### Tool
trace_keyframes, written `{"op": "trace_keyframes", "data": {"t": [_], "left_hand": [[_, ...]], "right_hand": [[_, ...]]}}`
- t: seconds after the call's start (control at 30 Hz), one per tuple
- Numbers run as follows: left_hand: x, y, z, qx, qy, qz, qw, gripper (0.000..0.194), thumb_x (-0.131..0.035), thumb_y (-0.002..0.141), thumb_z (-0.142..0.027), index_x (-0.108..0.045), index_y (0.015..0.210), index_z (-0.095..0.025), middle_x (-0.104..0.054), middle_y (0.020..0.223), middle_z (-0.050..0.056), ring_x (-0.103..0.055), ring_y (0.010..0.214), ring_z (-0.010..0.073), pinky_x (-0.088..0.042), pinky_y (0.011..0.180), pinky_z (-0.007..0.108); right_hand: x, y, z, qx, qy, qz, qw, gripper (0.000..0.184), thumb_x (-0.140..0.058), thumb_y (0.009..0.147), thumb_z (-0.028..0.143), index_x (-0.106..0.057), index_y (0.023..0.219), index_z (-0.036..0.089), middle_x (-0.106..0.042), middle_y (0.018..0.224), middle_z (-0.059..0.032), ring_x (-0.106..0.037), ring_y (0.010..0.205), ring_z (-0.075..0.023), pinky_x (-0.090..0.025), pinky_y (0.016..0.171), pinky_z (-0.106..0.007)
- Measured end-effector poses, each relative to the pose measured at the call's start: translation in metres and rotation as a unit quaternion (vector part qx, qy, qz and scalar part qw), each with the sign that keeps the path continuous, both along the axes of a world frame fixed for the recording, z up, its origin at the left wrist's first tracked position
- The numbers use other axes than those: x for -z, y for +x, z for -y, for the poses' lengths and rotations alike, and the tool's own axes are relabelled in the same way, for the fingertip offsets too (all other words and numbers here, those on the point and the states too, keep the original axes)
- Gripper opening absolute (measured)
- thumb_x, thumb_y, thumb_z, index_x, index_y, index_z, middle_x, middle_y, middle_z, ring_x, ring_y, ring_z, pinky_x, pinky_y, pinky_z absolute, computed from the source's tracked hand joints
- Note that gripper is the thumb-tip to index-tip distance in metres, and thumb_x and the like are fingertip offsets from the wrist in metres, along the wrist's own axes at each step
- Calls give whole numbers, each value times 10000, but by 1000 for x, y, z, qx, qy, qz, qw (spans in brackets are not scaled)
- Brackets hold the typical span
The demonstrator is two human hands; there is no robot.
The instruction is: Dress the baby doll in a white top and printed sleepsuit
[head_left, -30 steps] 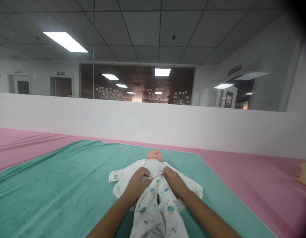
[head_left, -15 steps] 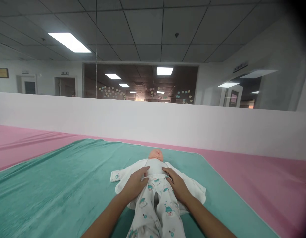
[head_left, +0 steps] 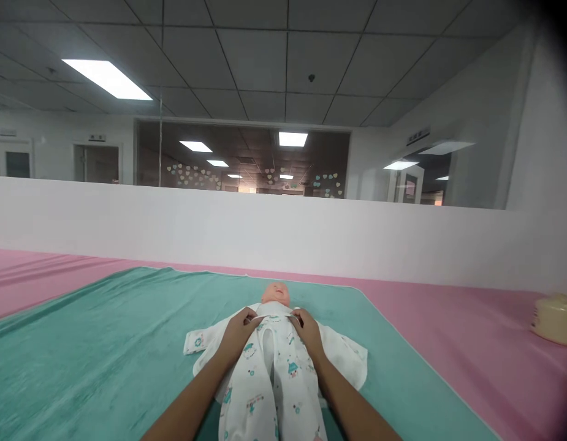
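A baby doll (head_left: 276,294) lies on its back on a teal blanket (head_left: 103,343), its head pointing away from me. It rests on an open white jacket (head_left: 342,355) spread to both sides. White trousers with teal prints (head_left: 269,380) cover its legs and belly. My left hand (head_left: 237,334) pinches the left side of the trousers' waistband, near the doll's chest. At the right side of the same waistband my right hand (head_left: 308,331) grips the fabric. Both forearms run along the doll's legs.
The blanket lies on a pink surface (head_left: 471,343) bounded by a low white wall (head_left: 283,233) behind. A pale yellow object (head_left: 554,318) sits at the far right edge. Beyond the wall are a glass-fronted room and ceiling lights.
Both hands have slid the trousers' waistband up from the doll's waist to its chest. My view has shifted a little, and the yellow object is back in sight at the right.
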State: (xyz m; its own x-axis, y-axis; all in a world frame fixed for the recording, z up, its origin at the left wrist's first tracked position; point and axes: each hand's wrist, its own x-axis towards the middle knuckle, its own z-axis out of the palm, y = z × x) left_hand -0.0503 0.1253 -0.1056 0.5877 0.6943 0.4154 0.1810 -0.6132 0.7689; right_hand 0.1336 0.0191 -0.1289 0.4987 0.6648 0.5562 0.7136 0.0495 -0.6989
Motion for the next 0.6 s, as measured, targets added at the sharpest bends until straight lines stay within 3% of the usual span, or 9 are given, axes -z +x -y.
{"op": "trace_keyframes", "data": {"t": [0.1, 0.23, 0.4, 0.6], "left_hand": [[-1, -11, 7, 24, -21, 6, 999, 346, -460, 772, -522, -473, 692, -186, -439, 617, -39, -413, 610, 129, -302, 589, 232], [-17, -29, 14, 77, -94, -52, 991, 417, -438, 767, -568, -360, 604, -192, -402, 557, -47, -399, 559, 124, -296, 554, 235], [-34, -52, 19, 216, -300, -123, 921, 361, -535, 719, -539, -436, 704, -193, -520, 631, -30, -491, 574, 127, -351, 542, 228], [-29, -60, 17, 285, -397, -78, 869, 347, -683, 611, -417, -455, 722, -179, -557, 700, -16, -557, 694, 134, -435, 660, 258]], "right_hand": [[9, -2, 6, 45, -12, 12, 999, 265, -456, 790, 453, -498, 745, 196, -486, 640, 21, -439, 607, -142, -325, 594, -247], [11, -4, 16, 63, -80, 13, 995, 390, -403, 816, 517, -368, 586, 204, -384, 525, 40, -361, 535, -125, -247, 535, -243], [8, -6, 21, 89, -132, 14, 987, 431, -406, 820, 525, -332, 527, 218, -408, 495, 18, -358, 517, -139, -244, 551, -269], [4, -6, 30, 75, -152, -48, 984, 360, -435, 799, 469, -403, 559, 203, -482, 576, -8, -391, 561, -141, -276, 557, -266]]}}
